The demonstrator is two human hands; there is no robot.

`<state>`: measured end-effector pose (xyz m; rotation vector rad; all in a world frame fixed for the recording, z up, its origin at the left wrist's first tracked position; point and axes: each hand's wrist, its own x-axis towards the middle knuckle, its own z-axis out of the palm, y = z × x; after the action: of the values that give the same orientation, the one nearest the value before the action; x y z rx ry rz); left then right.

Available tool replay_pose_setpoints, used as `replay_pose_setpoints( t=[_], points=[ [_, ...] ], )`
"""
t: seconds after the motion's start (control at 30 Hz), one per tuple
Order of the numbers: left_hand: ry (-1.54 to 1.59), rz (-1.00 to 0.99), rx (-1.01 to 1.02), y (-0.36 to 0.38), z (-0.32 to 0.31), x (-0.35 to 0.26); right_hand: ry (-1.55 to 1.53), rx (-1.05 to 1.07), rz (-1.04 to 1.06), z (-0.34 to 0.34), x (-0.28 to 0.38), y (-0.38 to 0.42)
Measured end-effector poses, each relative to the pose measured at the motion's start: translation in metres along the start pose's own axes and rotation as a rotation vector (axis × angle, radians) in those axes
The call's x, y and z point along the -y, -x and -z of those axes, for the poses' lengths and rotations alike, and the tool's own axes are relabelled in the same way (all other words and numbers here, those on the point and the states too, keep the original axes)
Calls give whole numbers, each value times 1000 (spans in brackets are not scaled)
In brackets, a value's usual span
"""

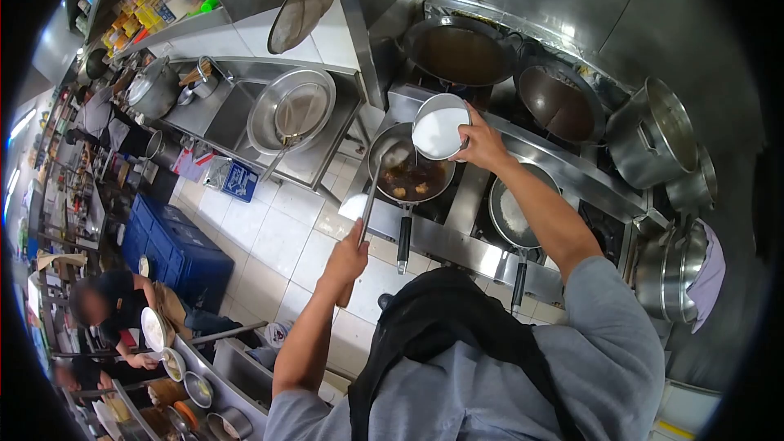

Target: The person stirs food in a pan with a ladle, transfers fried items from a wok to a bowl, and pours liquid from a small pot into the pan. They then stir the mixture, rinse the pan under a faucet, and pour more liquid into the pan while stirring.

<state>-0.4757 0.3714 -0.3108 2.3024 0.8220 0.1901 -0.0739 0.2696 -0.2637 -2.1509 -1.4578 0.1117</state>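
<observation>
Grey sleeves and a black apron strap fill the lower frame, closest to the lens. Right hand: fingers clamped on the rim of a round white-lined metal bowl, tilted so its open face points away from the wrist. Directly below the bowl sits a dark steel wok with a black handle, holding brown liquid and pale pieces; the bowl's lower edge overlaps the wok's far rim in view, contact cannot be confirmed. Left hand: closed around the wooden grip of a long metal ladle, whose shaft runs from the fist up into the wok.

Between the two forearms, the stainless stove front edge and the wok handle project toward the body. Beside the right forearm lies a second, empty grey pan, just clear of the elbow line. Beyond the right hand stand two large dark woks. Outboard of the left hand, pale floor tiles give open room up to a blue plastic crate
</observation>
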Motion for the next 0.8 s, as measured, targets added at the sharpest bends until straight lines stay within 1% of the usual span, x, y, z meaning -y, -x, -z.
replay_pose_setpoints(
  t=[0.03, 0.1, 0.17, 0.23, 0.27, 0.3, 0.37, 0.4, 0.43, 0.5, 0.53, 0.63, 0.7, 0.77, 0.8],
  points=[
    [1, 5, -2, -6, 0, -1, -1, 3, 4, -1, 1, 1],
    [-120, 82, -12, -18, -5, 0, -7, 5, 11, -3, 1, 1],
    [-132, 115, -18, -25, -25, 10, -14, 9, 20, -6, 0, 1],
    [-59, 99, -63, -31, -46, 23, -9, 1, 34, -9, -2, 0],
    [7, -22, -185, -29, -67, 40, -10, 1, 35, -10, -3, -1],
    [6, -22, -184, -28, -65, 31, -18, -12, 52, -11, -5, -1],
    [543, 431, 64, -18, -53, -3, -27, -24, 62, -11, -6, 2],
    [783, 512, 96, -12, -49, -17, -32, -22, 49, -11, -4, 3],
    [782, 515, 97, -12, -53, -18, -36, -21, 38, -10, -2, 3],
    [1139, 611, 148, -12, -59, -17, -36, -38, 55, -11, -1, 3],
    [1217, 595, 185, -13, -62, -15, -33, -55, 77, -12, -1, 2],
    [1313, 601, 219, -16, -72, -17, -37, -21, 53, -14, -1, 0],
    [1319, 583, 232, -14, -72, -22, -30, -28, 74, -16, -3, -2],
    [1156, 555, 263, -7, -59, -39, -23, -36, 92, -17, -4, -3],
    [1158, 557, 256, -4, -53, -43, -18, -36, 76, -17, -3, -3]
  ],
)
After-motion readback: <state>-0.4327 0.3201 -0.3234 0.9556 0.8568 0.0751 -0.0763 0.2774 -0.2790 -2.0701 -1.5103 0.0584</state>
